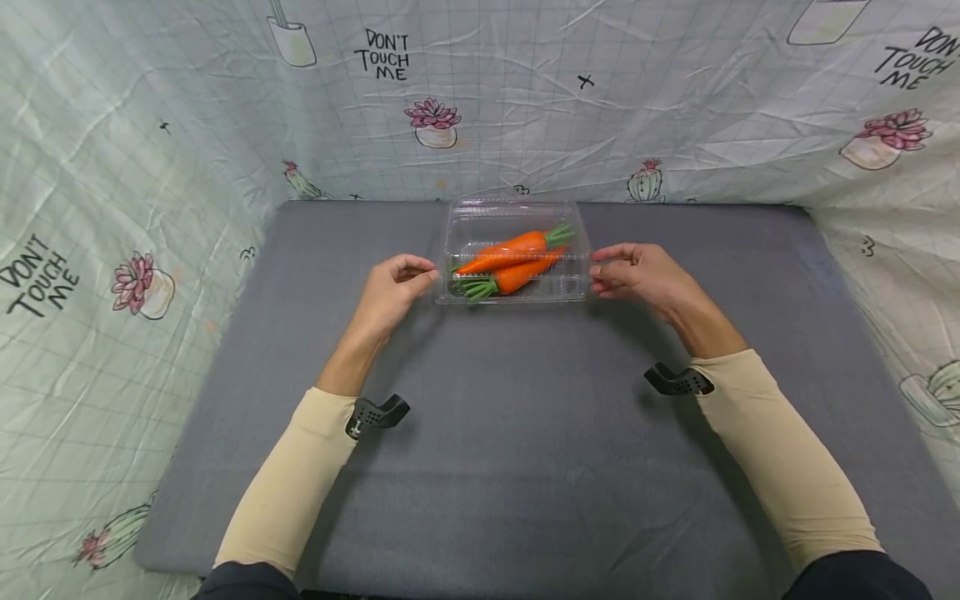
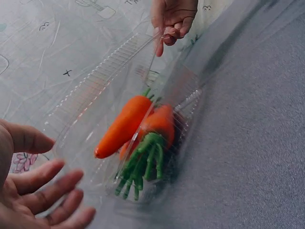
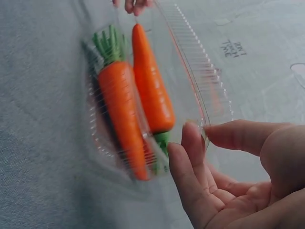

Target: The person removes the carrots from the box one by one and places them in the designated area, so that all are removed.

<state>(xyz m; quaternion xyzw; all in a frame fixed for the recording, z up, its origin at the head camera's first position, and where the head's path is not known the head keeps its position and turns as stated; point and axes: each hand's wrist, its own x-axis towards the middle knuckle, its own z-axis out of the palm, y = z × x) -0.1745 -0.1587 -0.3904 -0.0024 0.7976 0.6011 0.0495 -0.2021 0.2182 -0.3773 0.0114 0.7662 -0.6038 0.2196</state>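
Note:
Two orange carrots (image 1: pixel 528 271) with green tops lie side by side inside a clear plastic box (image 1: pixel 566 289), their tops pointing opposite ways. My left hand (image 1: pixel 387 292) is at the box's left edge. In the left wrist view its thumb (image 2: pixel 35 139) stands apart from the loosely spread fingers, right by the clear corner. On the other side, my right hand (image 1: pixel 648 279) pinches the thin clear edge of the box between thumb and fingertips, as the right wrist view shows. Ridged clear plastic (image 3: pixel 202 62) runs along one side.
The box is near the back of a grey cloth-covered table (image 1: pixel 510 433). A printed curtain (image 1: pixel 517 108) with cactus drawings hangs right behind the table and along both sides. Dark wrist devices (image 1: pixel 378 412) sit at both beige sleeves.

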